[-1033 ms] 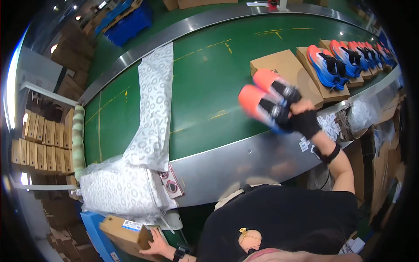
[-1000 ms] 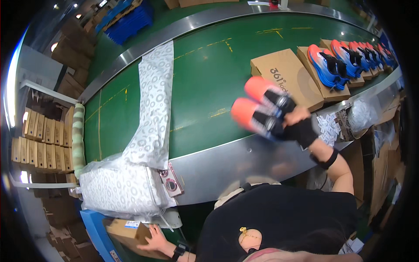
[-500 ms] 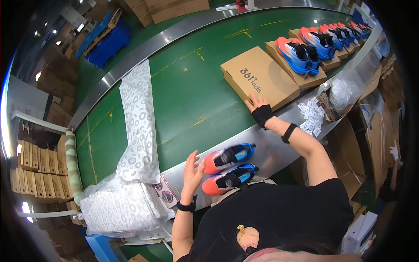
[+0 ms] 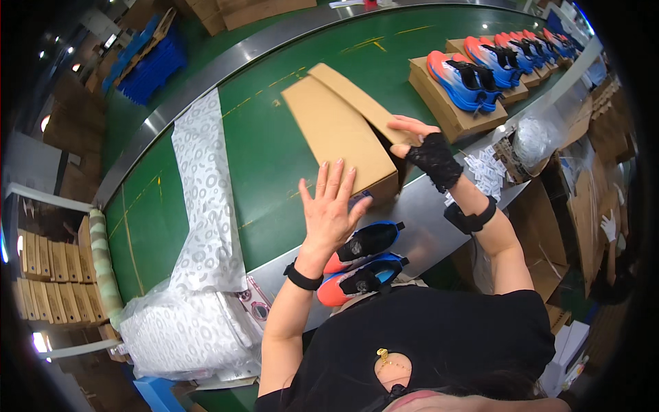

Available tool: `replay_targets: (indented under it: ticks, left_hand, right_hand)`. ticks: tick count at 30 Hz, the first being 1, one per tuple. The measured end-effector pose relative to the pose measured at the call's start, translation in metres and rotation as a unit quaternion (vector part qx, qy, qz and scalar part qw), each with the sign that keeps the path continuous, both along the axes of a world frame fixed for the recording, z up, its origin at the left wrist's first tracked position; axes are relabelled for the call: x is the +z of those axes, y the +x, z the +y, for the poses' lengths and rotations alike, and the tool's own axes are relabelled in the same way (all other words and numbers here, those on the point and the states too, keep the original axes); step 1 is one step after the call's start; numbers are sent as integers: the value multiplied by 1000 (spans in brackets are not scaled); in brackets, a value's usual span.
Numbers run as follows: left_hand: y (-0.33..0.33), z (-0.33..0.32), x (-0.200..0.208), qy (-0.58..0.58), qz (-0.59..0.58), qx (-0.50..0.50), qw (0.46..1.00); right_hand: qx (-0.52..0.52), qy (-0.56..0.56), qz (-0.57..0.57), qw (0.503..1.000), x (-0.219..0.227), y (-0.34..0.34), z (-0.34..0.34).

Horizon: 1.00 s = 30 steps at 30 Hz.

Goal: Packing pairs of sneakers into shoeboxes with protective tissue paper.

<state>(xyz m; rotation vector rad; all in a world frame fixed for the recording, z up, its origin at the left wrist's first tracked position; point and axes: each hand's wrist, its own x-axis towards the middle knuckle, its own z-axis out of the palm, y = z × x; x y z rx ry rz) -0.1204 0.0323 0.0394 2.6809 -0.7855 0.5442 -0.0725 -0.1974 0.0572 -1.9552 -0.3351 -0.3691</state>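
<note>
A brown cardboard shoebox is tilted on the green belt in front of me, with a dark gap between two of its panels. My right hand, in a black fingerless lace glove, pinches the right-hand panel's near end between thumb and fingers. Against the near left part of the box my left hand lies with fingers spread. Just below that hand, a pair of coral and blue sneakers with black openings rests on the metal ledge near my body. The box's inside is hidden.
More sneakers stand on boxes along the belt's far right. Small white packets and a box with clear plastic lie at right. Patterned tissue paper stretches over the belt at left, from a plastic-wrapped stack.
The shoebox has moved left and been tipped, and a gap has opened in it. My right hand has gripped a panel; my left hand has moved up and right onto the box.
</note>
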Motion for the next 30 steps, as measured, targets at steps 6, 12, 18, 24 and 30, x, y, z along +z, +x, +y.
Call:
replay_targets:
  ticks: [6, 12, 18, 24, 30]
  left_hand:
    - [-2, 25, -1, -8, 9, 34, 999]
    - [-23, 22, 21, -50, 29, 56, 997]
    - [-16, 74, -83, -18, 226, 103, 968]
    - [14, 91, -81, 34, 181, 119, 976]
    - [20, 124, -99, -71, 55, 165, 982]
  right_hand:
    - [-88, -96, -80, 988, 10, -13, 20]
    - [-78, -96, -155, 980, 50, -22, 45]
    - [-40, 236, 34, 970, 42, 3, -52]
    - [-278, -189, -41, 941, -68, 26, -82]
    - [29, -376, -144, 915, -24, 36, 67]
